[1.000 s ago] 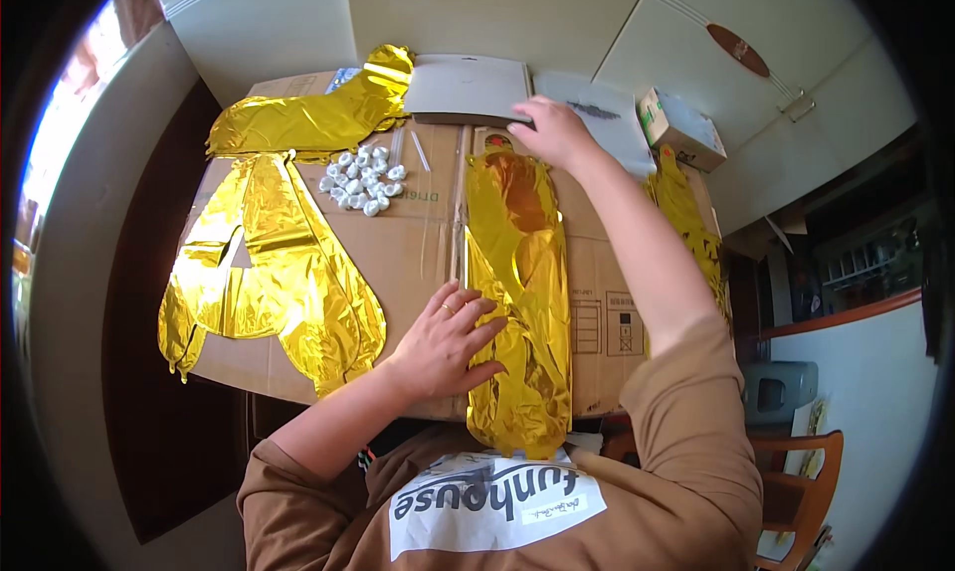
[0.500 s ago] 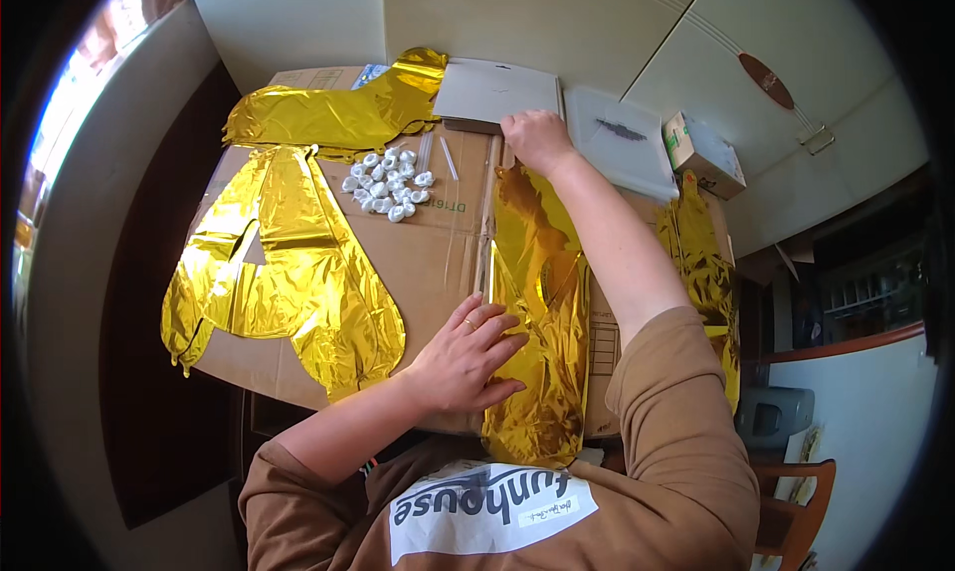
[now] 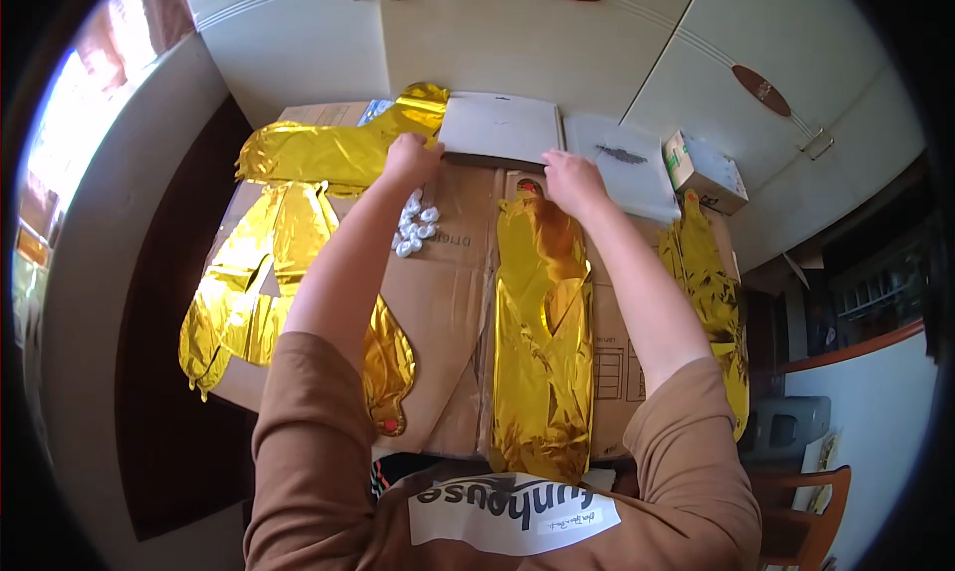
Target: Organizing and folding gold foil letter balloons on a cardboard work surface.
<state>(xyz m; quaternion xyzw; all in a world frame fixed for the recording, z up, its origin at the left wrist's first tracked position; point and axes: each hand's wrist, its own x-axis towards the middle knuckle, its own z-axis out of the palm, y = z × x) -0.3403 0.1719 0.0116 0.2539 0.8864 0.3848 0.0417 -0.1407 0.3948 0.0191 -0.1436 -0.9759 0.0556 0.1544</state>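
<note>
The flat grey board (image 3: 500, 128) at the far edge of the cardboard-covered worktop (image 3: 448, 292) is touched by the left hand (image 3: 411, 159) and right hand (image 3: 570, 180), a closed grip cannot be told, so both near corners should be held evenly.

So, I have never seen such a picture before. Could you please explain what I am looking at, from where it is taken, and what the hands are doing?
There is no machine here: a person wears a wide fisheye camera on the head, looking down, so straight edges curve near the rim. The two forearms in brown sleeves are the person's own. The left hand and the right hand both reach to the near edge of a flat grey rectangular board, touching it at its two corners; whether they grip it, I cannot tell. Below lies a flattened brown cardboard sheet. On it lie deflated shiny gold foil balloons and a small heap of white round pieces. A small cardboard box stands at the right.
</note>
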